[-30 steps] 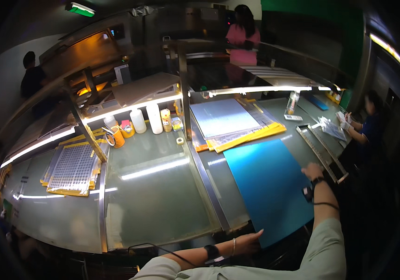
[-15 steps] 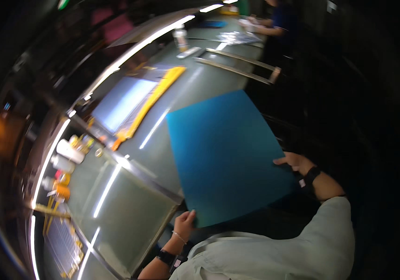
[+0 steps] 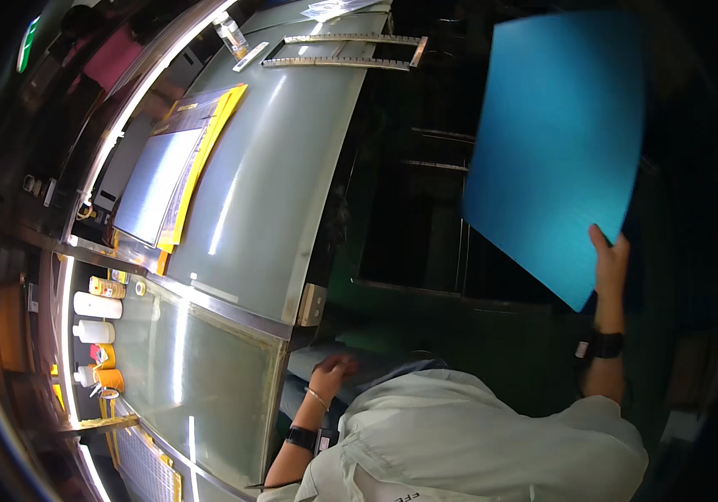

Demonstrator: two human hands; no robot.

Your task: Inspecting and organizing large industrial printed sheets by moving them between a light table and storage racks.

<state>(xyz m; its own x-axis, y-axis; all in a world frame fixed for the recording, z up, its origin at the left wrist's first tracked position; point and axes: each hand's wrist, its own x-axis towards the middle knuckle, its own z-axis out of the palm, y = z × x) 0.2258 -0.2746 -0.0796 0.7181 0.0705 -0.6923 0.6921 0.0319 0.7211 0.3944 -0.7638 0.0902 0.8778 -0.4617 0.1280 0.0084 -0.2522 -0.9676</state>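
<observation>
A large, thin blue sheet (image 3: 556, 142) hangs in the air at the right, held out over the dark floor area. My right hand (image 3: 610, 258) grips it at its lower right edge, with the thumb lying on the near face; the other fingers are hidden behind it. Well away from the sheet, my left hand (image 3: 334, 374) is low in front of my body beside the bench corner. Its fingers are loosely bent and slightly apart, with nothing seen in them.
A long grey-green bench (image 3: 267, 167) runs along the left. On it are a pale panel with a yellow-edged frame (image 3: 200, 171), a slotted metal frame (image 3: 342, 63), a clear bottle (image 3: 231, 35), and several containers (image 3: 98, 305). Dark flat shapes (image 3: 413, 226) stand low beyond the bench edge.
The blue sheet has swung rightward, off the bench side, in my right hand. My left hand has let go of its corner. The view has turned to the right.
</observation>
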